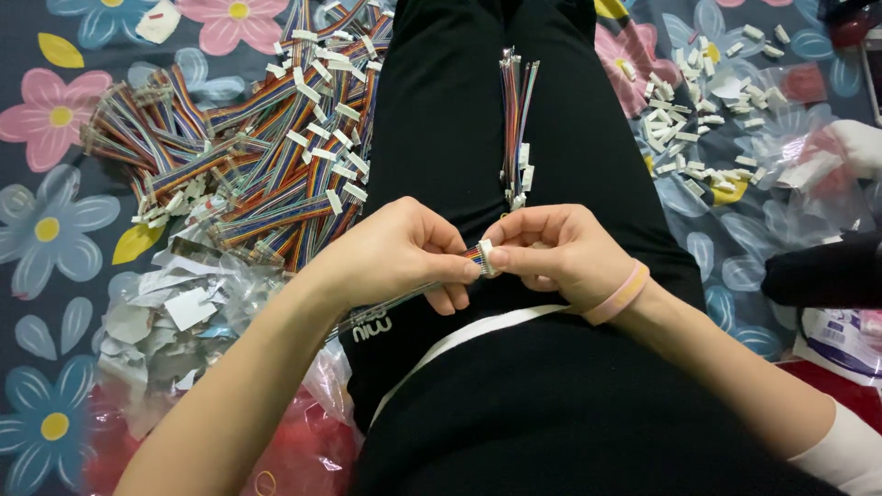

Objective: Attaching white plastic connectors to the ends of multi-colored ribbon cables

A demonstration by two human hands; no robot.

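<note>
The left hand (400, 250) pinches the rainbow ribbon cable (404, 296) near its end; the cable's long axis trails back toward 8 o'clock, under the wrist. The right hand (551, 253) grips the small white connector (486, 258) touching the cable tip from 3 o'clock, both hands equally near. At 12 o'clock a finished cable bundle (516, 119) lies along the black-clad lap (459, 119). A loose cable pile (266, 147) sits at 10 o'clock and a scatter of white connectors (698, 129) at 2 o'clock, on the floral cloth (55, 230).

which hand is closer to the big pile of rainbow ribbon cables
Left. The left hand sits just beside the pile of ribbon cables; the right hand is farther off, across the lap.
</note>
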